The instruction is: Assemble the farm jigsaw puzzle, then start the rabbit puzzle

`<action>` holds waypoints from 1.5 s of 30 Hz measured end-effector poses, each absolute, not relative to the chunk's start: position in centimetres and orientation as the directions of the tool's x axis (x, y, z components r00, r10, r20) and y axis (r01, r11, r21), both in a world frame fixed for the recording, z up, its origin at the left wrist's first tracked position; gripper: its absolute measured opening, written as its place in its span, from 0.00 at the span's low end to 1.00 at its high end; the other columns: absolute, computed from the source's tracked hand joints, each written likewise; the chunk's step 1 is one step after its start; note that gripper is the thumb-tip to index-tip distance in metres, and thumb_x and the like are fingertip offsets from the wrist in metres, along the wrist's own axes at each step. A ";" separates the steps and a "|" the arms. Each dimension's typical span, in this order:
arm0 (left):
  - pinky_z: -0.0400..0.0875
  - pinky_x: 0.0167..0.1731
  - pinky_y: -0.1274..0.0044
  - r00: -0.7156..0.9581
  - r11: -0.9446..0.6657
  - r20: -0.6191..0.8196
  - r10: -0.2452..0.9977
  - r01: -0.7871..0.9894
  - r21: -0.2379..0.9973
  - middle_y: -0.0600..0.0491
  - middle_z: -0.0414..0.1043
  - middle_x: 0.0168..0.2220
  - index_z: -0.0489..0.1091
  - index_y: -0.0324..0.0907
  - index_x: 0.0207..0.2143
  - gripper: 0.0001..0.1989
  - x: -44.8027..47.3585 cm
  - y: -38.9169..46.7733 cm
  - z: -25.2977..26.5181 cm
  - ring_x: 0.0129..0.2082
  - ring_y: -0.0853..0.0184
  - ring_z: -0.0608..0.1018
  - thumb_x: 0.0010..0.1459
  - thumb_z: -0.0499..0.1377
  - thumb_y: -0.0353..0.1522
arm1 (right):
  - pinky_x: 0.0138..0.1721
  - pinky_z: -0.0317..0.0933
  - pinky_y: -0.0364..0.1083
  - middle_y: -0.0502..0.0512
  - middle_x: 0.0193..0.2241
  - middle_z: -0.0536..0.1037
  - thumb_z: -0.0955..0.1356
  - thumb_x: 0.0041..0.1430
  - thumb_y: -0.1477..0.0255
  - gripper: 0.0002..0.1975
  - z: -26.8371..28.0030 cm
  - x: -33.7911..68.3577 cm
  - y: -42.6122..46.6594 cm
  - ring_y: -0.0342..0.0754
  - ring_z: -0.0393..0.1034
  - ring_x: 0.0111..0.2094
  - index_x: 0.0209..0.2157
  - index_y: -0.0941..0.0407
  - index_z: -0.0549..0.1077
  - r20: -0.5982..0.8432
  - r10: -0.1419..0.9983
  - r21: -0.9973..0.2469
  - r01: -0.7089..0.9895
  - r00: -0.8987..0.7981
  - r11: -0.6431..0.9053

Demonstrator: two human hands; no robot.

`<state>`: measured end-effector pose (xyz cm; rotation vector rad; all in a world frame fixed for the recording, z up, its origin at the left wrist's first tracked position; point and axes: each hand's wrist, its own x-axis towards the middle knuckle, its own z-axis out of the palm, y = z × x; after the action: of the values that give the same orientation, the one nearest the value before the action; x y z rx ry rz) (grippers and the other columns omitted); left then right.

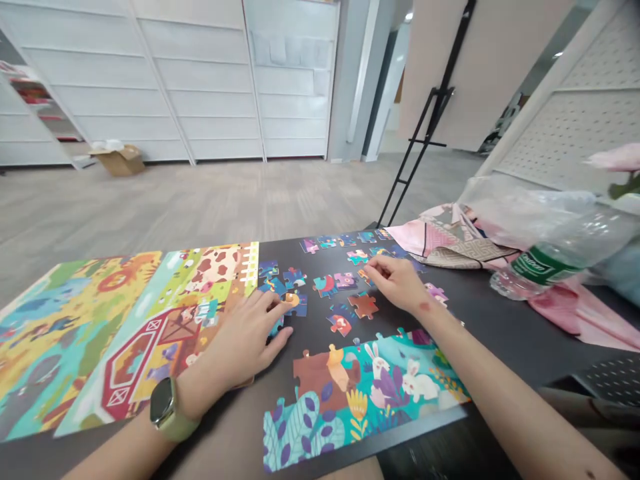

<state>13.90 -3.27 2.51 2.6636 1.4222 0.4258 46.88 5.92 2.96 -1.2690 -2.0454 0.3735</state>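
Note:
My left hand (250,337) lies palm down with its fingers stretched out, fingertips over a blue puzzle piece with a yellow patch (299,303). Other loose blue pieces (294,277) lie just beyond them. Across the black table, the fingers of my right hand (395,280) are pinched together at a small orange puzzle piece (364,276). A brown puzzle piece (364,305) and a blue-and-red one (341,320) lie closer to me. Along the near edge sits a joined puzzle section (370,393) with rabbits, leaves and a brown trunk; its upper edge is uneven.
Two colourful picture sheets (175,333) cover the table's left side. At right, a plastic bottle (550,263) lies tilted on a pink cloth (575,310), beside a patterned cloth (455,240). A black stand (420,133) rises behind the table.

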 end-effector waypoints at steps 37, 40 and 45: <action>0.72 0.51 0.61 0.655 -0.693 0.229 0.720 0.658 0.295 0.46 0.72 0.53 0.75 0.48 0.51 0.14 13.0 -2.2 2.0 0.52 0.55 0.74 0.70 0.52 0.34 | 0.24 0.57 0.46 0.46 0.17 0.70 0.60 0.56 0.71 0.12 4.7 50.7 7.5 0.48 0.65 0.19 0.41 0.53 0.71 0.443 0.845 -0.807 0.544 0.299 0.230; 0.74 0.49 0.62 0.632 -0.682 0.258 0.731 0.664 0.305 0.46 0.73 0.51 0.75 0.47 0.50 0.14 13.1 -1.9 1.3 0.50 0.56 0.75 0.71 0.51 0.32 | 0.23 0.57 0.46 0.45 0.16 0.69 0.62 0.57 0.69 0.11 4.2 49.9 7.5 0.47 0.64 0.18 0.39 0.53 0.72 0.416 0.886 -0.789 0.565 0.206 0.240; 0.74 0.48 0.62 0.567 -0.647 0.315 0.761 0.690 0.323 0.46 0.74 0.50 0.76 0.45 0.47 0.12 13.6 -1.4 1.0 0.48 0.56 0.76 0.71 0.53 0.33 | 0.23 0.56 0.45 0.45 0.16 0.69 0.63 0.57 0.66 0.11 3.4 49.4 7.8 0.47 0.62 0.17 0.37 0.54 0.74 0.389 0.913 -0.761 0.600 0.119 0.246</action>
<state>13.55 -1.44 0.98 2.6329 1.2305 0.6485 49.41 7.80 3.44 -1.4520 -1.5789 0.4194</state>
